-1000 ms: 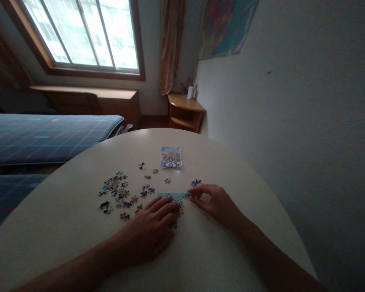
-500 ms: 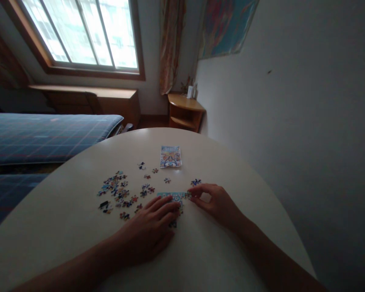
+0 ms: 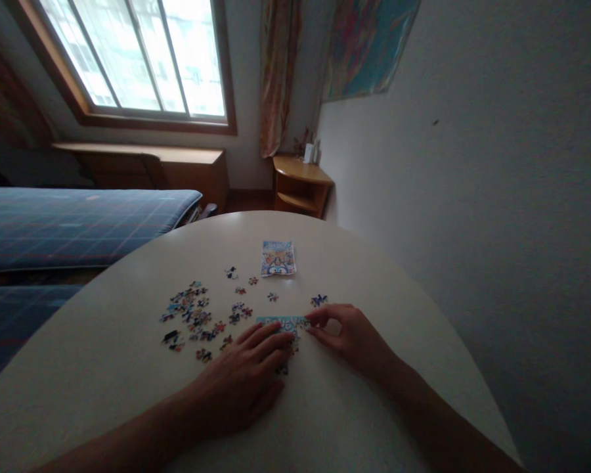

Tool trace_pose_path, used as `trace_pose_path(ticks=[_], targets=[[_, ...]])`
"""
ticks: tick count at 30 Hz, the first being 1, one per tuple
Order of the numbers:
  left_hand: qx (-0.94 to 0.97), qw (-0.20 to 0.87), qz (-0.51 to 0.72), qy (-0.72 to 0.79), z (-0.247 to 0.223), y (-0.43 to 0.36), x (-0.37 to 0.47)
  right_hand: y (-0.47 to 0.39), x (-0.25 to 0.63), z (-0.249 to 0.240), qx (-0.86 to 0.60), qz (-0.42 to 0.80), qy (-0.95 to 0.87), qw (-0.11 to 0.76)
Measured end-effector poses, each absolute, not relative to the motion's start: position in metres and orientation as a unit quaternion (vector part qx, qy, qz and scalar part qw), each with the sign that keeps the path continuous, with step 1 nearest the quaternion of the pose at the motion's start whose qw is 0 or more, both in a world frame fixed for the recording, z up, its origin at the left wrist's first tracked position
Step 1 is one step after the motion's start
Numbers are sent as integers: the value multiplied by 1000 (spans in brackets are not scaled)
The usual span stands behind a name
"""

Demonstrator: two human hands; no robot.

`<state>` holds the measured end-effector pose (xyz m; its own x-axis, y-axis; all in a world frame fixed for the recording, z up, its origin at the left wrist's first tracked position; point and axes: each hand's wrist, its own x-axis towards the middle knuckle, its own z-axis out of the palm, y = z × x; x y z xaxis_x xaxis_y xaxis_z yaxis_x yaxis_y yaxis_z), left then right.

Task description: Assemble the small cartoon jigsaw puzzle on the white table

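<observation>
My left hand [image 3: 249,371] lies flat with its fingers spread over a partly joined puzzle [image 3: 288,323], hiding much of it. At the puzzle's upper right edge, my right hand [image 3: 345,332] pinches a small puzzle piece [image 3: 304,323] between thumb and forefinger, and the piece touches the joined part. A blue piece cluster [image 3: 319,300] lies just above my right hand. Many loose pieces [image 3: 184,305] are scattered to the left of the puzzle, with a single piece [image 3: 272,297] above it.
A small printed picture sheet [image 3: 278,258] lies toward the far side of the round white table [image 3: 374,276]. Beyond the table are a plaid mattress [image 3: 79,223] at left and a wooden corner shelf [image 3: 303,171]. A wall runs along the right.
The piece in my right hand has come closer against the joined puzzle's edge. My left hand stays on the puzzle. The whole view has shifted slightly.
</observation>
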<state>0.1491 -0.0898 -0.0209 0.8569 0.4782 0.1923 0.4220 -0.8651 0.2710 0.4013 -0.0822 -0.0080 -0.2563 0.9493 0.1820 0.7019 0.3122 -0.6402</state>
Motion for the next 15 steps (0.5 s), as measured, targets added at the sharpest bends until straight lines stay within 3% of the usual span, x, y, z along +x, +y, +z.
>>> trace_pose_path(ticks=[15], targets=[[956,111,148,229,-25,-90,148,-81,399,-13,-540,199,-778,251]])
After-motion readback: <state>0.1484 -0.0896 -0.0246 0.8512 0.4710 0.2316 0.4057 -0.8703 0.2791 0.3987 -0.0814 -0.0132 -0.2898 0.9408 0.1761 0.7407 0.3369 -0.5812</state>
